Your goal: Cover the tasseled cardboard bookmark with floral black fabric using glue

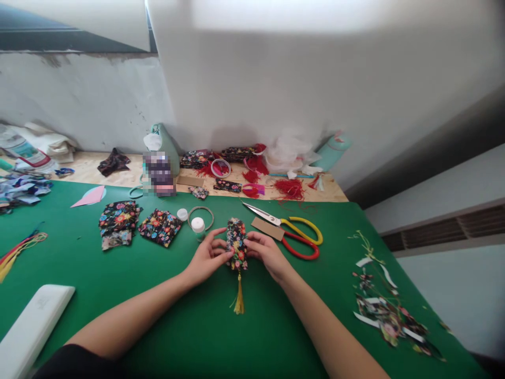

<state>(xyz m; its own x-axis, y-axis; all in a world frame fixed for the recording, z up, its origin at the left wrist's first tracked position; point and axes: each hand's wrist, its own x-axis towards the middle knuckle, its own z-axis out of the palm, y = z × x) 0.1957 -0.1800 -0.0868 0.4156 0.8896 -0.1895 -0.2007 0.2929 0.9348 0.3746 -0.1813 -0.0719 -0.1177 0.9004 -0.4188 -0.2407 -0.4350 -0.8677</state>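
Floral strip [236,243] is sitting between both hands over the green table [165,321] — long axis running away from the body, yellow tassel [239,299] trailing at the near end. Left hand [209,258] is half-curled, pinching the left edge, thumb on the face. Right hand [270,253] is half-curled, touching the right edge — can't tell if it's gripping. Neither is sitting nearer.

- Green tabletop [189,342], bare wood strip [87,171] along the back
- Two floral fabric stacks [161,226] side by side, left of a metal ring [212,215] and white-capped bottle [198,225]
- Big scissors [283,222], with brown card [267,229] overlapping them
- Messy scrap pile [389,316] way off right
- White case-looking thing [37,326], front left
- Red tassels [290,188] on the wood
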